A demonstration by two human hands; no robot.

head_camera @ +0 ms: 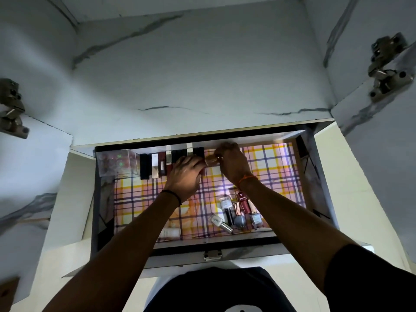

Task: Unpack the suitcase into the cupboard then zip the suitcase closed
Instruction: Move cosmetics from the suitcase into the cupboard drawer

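Cupboard drawer (301,167) open | L hand (185,176) palm-down, curled over lipsticks (157,164) | R hand (233,164) pinching small box (211,162)

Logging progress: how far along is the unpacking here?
Done: a row of lipsticks stands along the back of the open drawer, beside a clear box. In hand: both hands are at that row, right hand placing a small item. Left: loose nail polish bottles near the front. The suitcase is out of view, so zipping can't be judged.
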